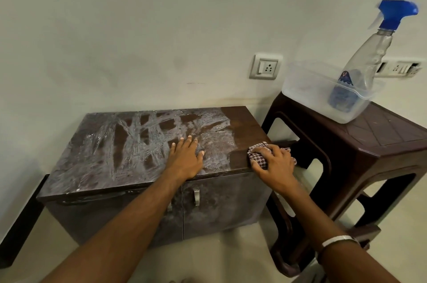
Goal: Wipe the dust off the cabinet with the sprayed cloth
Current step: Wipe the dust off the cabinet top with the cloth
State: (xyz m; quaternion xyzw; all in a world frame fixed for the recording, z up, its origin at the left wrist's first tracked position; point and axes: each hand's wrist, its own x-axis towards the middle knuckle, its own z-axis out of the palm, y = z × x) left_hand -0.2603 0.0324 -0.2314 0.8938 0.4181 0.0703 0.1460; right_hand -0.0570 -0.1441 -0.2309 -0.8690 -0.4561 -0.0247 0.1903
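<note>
Head view of a low dark-brown cabinet (147, 158) standing against a pale wall (138, 28), seen from above and in front. Its top is covered over the left and middle parts with a grey, streaky film of dust, while a strip along the right end shows clean, dark wood grain. The left hand (184, 158) lies flat on the dusty top near the front edge, palm down, with the fingers straight and slightly spread (it holds nothing). The right hand (275, 160) rests at the front right corner of the top, its fingers curled over a bunched checked cloth (260, 158) and pressing it against the cleaned strip; part of the cloth sticks out beyond the fingers toward the cabinet's right edge. A pale band (337, 241) circles the right wrist. The cabinet front carries two doors with small metal handles (196, 197), and its surface is also dusty. Just to the right of the cabinet stands a dark-brown plastic stool (381, 144), and on its seat sits a clear plastic tub (307, 88). A spray bottle (369, 56) with a blue trigger head leans inside the tub, tilted to the right. A switch-and-socket plate (265, 66) is set in the wall between cabinet and stool
</note>
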